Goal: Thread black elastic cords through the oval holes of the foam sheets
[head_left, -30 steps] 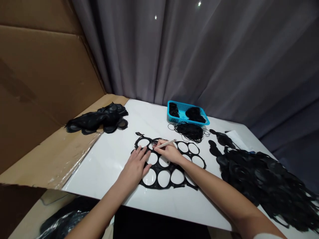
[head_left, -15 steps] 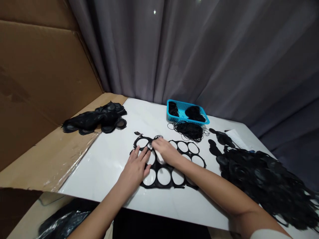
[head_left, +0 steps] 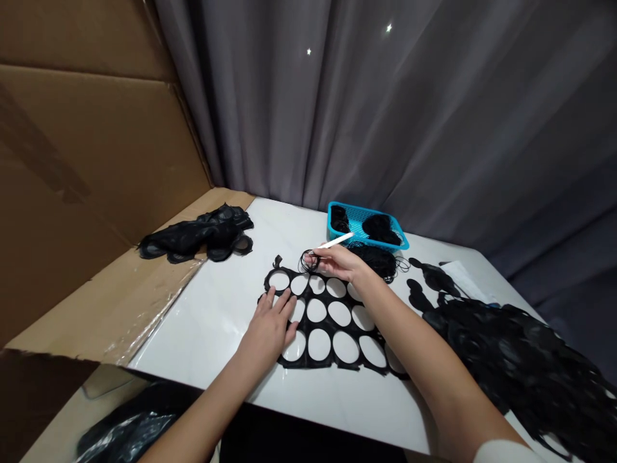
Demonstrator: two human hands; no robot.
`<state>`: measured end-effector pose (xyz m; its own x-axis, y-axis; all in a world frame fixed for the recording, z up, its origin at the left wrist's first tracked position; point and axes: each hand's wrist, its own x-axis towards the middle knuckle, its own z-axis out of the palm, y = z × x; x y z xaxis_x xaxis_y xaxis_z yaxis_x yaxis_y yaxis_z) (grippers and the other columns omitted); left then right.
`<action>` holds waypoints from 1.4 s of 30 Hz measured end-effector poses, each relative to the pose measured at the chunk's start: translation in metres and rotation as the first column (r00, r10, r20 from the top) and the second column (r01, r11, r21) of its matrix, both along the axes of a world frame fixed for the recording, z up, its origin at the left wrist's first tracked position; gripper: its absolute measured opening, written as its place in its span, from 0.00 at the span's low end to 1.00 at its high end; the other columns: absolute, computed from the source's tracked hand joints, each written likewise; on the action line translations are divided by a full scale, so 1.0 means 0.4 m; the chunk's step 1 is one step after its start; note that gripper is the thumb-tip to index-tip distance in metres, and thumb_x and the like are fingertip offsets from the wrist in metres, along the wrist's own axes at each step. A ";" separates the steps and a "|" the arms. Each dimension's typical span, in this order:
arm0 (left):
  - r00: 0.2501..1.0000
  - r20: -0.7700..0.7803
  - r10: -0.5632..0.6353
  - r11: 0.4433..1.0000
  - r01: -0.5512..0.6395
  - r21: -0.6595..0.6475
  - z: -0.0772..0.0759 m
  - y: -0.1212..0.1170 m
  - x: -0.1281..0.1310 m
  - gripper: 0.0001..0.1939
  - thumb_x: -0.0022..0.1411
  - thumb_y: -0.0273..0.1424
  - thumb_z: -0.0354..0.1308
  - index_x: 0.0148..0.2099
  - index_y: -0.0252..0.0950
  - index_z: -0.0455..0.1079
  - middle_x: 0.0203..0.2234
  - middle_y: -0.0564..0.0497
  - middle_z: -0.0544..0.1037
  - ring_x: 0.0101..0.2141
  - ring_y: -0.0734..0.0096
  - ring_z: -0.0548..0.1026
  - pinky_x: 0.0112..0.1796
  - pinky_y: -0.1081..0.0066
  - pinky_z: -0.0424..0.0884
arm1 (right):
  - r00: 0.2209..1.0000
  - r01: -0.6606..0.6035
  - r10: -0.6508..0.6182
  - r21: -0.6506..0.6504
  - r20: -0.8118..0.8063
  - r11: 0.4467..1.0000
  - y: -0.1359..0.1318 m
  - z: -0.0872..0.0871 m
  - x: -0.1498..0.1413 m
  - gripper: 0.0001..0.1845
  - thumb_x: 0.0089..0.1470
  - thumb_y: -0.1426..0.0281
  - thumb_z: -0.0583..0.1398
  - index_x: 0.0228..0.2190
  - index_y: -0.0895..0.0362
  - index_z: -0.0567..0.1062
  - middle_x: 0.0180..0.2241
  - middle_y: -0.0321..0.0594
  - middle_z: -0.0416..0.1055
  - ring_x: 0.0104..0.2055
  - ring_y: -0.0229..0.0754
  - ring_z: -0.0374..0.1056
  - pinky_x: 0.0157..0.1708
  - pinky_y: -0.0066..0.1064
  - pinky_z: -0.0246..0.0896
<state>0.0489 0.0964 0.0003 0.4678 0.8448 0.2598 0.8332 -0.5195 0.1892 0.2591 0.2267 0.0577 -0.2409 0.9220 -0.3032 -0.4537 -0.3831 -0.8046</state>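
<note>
A black rubber sheet (head_left: 329,329) with rows of round holes lies flat on the white table. On its left part my left hand (head_left: 274,319) rests palm down, fingers spread. My right hand (head_left: 336,262) is raised just above the sheet's far edge, fingers closed around a slim white pen-like tool (head_left: 339,240). Thin black rubber rings (head_left: 310,260) hang at those fingertips. Just behind that hand lies a heap of loose thin black rings (head_left: 376,260), partly covered by it.
A blue basket (head_left: 405,245) with black rings inside stands at the back. Black sheets (head_left: 202,235) are piled at the left beside a cardboard box (head_left: 96,167). A large black heap (head_left: 511,360) covers the right side, near a white paper (head_left: 465,281). A grey curtain (head_left: 366,116) hangs behind.
My right hand has lifted off the sheet and moved slightly away from me, with thin rings at its fingertips and the white tool now pointing up. My left hand stays on the sheet.
</note>
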 end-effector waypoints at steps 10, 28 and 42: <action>1.000 0.001 0.004 1.000 -0.004 -0.012 0.010 -0.002 0.003 0.23 0.65 0.31 0.54 0.62 0.36 0.67 0.61 0.41 0.69 0.64 0.42 0.60 0.57 0.45 0.63 | 0.943 0.249 -0.278 -0.165 -0.184 0.954 0.064 0.066 0.056 0.09 0.62 0.81 0.51 0.40 0.60 0.69 0.43 0.50 0.73 0.37 0.37 0.76 0.30 0.22 0.77; 0.999 -0.011 0.044 0.998 -0.043 0.035 0.007 -0.014 -0.022 0.24 0.66 0.33 0.55 0.62 0.29 0.64 0.59 0.35 0.69 0.61 0.44 0.65 0.59 0.50 0.63 | 0.983 0.085 -0.109 0.162 0.147 0.983 0.003 -0.010 -0.111 0.02 0.52 0.76 0.66 0.29 0.62 0.77 0.30 0.40 0.76 0.30 0.36 0.69 0.34 0.27 0.67; 0.997 0.045 0.063 0.995 -0.067 0.076 -0.013 -0.022 -0.044 0.23 0.69 0.33 0.52 0.62 0.28 0.63 0.59 0.34 0.70 0.60 0.49 0.67 0.60 0.52 0.64 | 0.653 -0.545 -0.055 0.519 0.756 0.658 -0.119 -0.101 -0.138 0.07 0.54 0.69 0.60 0.26 0.55 0.70 0.30 0.34 0.74 0.35 0.39 0.69 0.38 0.29 0.61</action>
